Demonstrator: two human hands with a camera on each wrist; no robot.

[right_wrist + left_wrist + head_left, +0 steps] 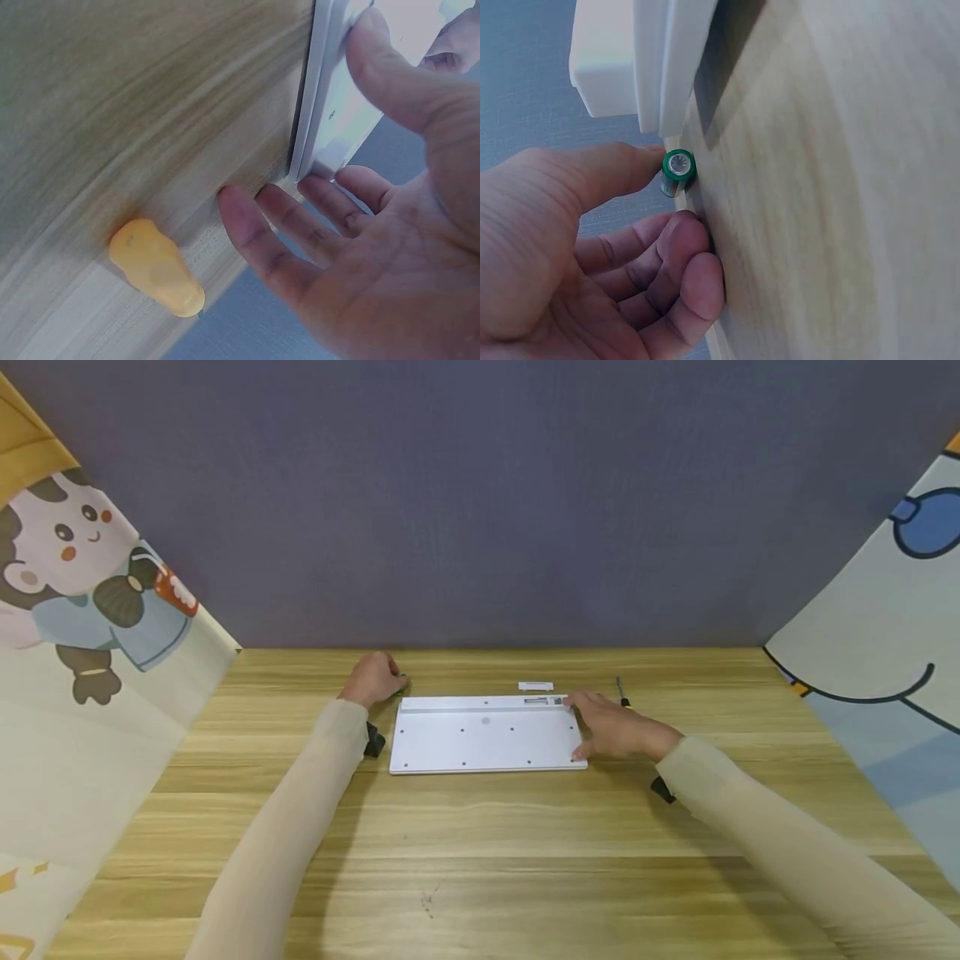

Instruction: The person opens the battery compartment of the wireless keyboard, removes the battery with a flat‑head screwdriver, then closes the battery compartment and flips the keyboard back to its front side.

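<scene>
Left wrist: left hand (562, 262) at green battery (679, 168).

You could read no lettering, numbers or brands; the round mark (485, 721) on the white keyboard (480, 747) was too faint to read

Got wood-grain table (525, 827), dark smudges (427, 902) on near half. Backs onto plain blue-grey wall (495, 502). Shows cartoon figure (75, 614) with red drink (177, 591) on left panel (90, 760), black-outlined print (930, 524) on right panel (840, 627).
</scene>
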